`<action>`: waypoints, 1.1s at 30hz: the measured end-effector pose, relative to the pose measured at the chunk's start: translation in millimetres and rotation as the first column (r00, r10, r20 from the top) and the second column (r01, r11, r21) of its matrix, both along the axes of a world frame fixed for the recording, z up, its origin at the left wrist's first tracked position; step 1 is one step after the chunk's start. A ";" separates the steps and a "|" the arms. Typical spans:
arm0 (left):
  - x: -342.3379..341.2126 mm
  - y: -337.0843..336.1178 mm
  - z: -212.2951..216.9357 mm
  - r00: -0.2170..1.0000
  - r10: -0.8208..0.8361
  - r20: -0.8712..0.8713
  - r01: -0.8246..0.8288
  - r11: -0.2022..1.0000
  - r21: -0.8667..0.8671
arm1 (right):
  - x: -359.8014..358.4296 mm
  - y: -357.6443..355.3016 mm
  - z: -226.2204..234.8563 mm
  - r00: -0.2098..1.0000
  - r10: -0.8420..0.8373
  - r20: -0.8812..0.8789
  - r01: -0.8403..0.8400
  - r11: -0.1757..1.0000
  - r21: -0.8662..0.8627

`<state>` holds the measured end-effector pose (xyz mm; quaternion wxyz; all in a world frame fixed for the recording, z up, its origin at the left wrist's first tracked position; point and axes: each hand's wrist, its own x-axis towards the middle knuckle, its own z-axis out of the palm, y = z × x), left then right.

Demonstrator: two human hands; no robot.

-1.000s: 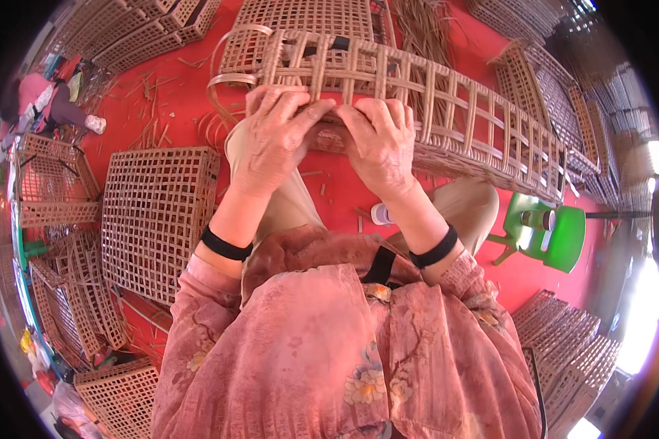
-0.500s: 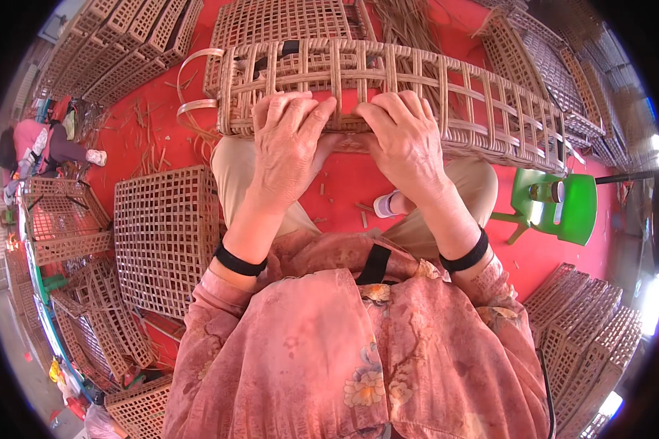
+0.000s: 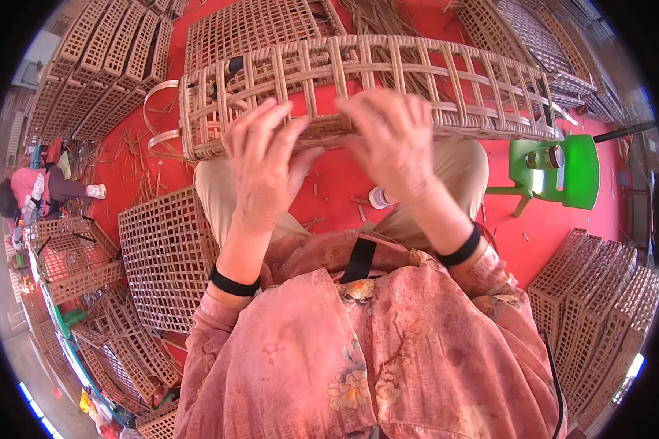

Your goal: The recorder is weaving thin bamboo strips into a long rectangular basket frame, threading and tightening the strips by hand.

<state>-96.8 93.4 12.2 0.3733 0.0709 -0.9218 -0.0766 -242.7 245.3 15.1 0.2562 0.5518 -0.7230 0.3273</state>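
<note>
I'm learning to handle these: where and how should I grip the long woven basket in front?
Probably two-handed, spread along the thick near rim of the long woven basket, coming from the wearer's side: it lies crosswise there, and its open lattice leaves gaps to curl into.

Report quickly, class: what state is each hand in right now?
Left hand: open, fingers parted at the woven frame; contact unclear.
Right hand: open, blurred, at the same frame; contact unclear.

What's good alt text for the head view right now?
A left hand and blurred right hand, fingers open, at the near edge of a long wicker frame above red floor. More wickerwork lies around; a green chair stands right, another person left.
</note>
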 end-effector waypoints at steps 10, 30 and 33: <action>-32.6 19.4 0.9 0.998 -0.022 0.056 0.015 0.992 0.125 | -30.5 20.4 -2.7 0.998 0.055 -0.033 -0.050 0.989 0.137; -64.5 -16.4 24.8 0.988 -0.124 0.097 0.125 0.992 -0.003 | -56.6 58.7 21.4 0.958 -0.253 0.133 0.229 0.958 0.171; -84.3 13.3 24.8 0.972 -0.215 0.097 0.219 0.976 -0.024 | -59.0 60.2 15.5 0.975 -0.198 0.098 0.182 0.972 0.149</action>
